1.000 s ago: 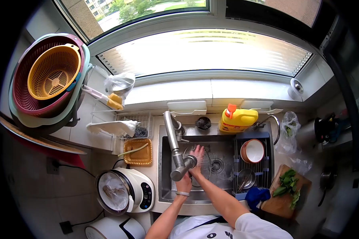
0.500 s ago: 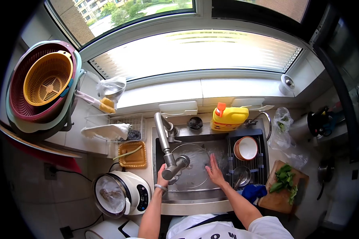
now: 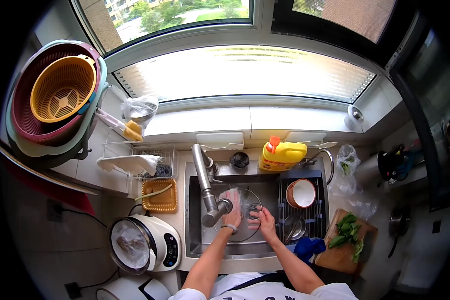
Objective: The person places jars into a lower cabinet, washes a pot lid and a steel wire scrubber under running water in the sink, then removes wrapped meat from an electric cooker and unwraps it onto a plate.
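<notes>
In the sink [image 3: 197,240] I see a clear round glass piece with a thin rim [image 3: 243,235]; whether it is a lid or a bowl I cannot tell. My right hand [image 3: 266,225] grips its right edge, thumb on the near side and fingers showing through the glass. Stretched flat, the fingers of my left hand [image 3: 232,212] lie against the glass on its left side. Over that hand the metal faucet [image 3: 215,212] hides part of the palm and the glass.
A drying rack [image 3: 310,227] across the sink's right side holds an orange-rimmed bowl [image 3: 303,193] and a small pan [image 3: 296,227]. Behind stands a yellow jug [image 3: 283,156]. Leafy greens [image 3: 350,231] lie on a cutting board [image 3: 330,255] at right; a white cooker [image 3: 157,235] stands left.
Both hands have moved in over the sink's middle. My right hand has taken hold of the glass edge, and the glass is now tilted up. My left hand has come onto it.
</notes>
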Demonstrator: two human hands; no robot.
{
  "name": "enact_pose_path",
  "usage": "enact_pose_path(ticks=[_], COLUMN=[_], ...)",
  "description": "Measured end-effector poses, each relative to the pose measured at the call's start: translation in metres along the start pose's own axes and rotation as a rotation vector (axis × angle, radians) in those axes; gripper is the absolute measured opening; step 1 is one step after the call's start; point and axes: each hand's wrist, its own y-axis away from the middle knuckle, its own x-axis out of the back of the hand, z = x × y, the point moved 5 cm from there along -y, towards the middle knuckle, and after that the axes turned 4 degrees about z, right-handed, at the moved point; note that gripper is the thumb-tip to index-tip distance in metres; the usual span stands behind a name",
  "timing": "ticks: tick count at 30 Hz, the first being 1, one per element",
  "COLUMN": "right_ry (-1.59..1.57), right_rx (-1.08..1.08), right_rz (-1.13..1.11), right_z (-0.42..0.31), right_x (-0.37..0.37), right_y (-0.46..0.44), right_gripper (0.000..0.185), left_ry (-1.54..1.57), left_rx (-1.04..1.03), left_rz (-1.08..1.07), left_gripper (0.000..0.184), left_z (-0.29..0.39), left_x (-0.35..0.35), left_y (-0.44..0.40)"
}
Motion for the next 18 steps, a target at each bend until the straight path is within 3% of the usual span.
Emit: enact_pose_path(ticks=[3,5,6,8,9,11,12,14,18], right_ry=[-0.037,0.216,0.302,0.165,0.033,0.160,0.040,-0.039,-0.018], right_rx=[-0.013,0.243,0.319,0.276,0.233,0.299,0.198,0.108,0.020], right_rz=[0.043,0.216,0.180,0.215,0.253,0.194,0.178,0.117,0.013], right_z=[0.011,0.039,0.018,0.000,-0.002,-0.012,-0.029,-0.029,-0.013], right_x=[-0.004,0.022,0.021,0.022,0.028,0.033,0.023,0.017,-0.002], right_y=[-0.006,-0.032,-0.029,-0.029,-0.029,-0.030,-0.018,-0.013,0.003], right_gripper=[0.036,0.031,0.029,0.030,0.031,0.035,0.036,0.040,0.037], left_ry=[0.102,0.387,0.383,0.544,0.543,0.214,0.214,-0.041,-0.016], left_rx=[-0.240,-0.347,-0.345,-0.464,-0.463,-0.602,-0.601,-0.162,-0.007], left_rz=[0.248,-0.096,-0.094,-0.257,-0.256,-0.174,-0.174,-0.371,-0.580], left_gripper=[0.053,0.052,0.052,0.049,0.049,0.046,0.046,0.049,0.053], left_z=[0.028,0.047,0.044,0.040,0.034,0.021,0.020,-0.001,-0.029], left_x=[-0.008,-0.011,-0.009,-0.008,0.000,0.024,0.037,0.047,0.014], left_y=[0.000,0.014,0.021,0.045,0.049,0.060,0.059,0.043,0.009])
